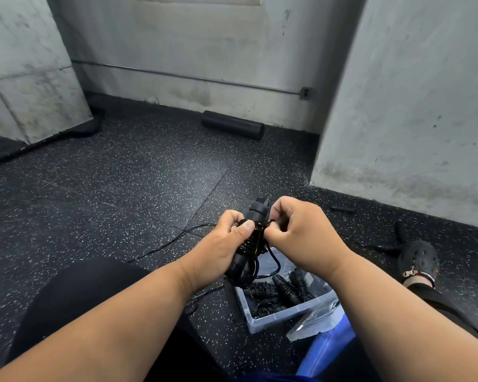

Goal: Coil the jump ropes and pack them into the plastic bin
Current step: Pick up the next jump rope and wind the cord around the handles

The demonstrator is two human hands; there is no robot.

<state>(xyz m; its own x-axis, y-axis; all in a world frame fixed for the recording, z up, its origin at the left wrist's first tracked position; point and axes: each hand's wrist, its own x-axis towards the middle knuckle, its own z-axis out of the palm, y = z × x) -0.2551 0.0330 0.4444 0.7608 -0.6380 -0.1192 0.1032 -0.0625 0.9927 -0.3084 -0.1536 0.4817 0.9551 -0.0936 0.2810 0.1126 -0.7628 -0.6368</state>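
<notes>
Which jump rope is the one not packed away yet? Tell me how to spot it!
Find the clear plastic bin on the speckled floor. Just above it, the left hand grips black handles, and the right hand pinches the cord. That jump rope is up in the air; the other coiled ropes lie inside the bin.

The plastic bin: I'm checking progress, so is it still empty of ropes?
No, the plastic bin already holds several coiled jump ropes, while both hands hold another above it.
</notes>
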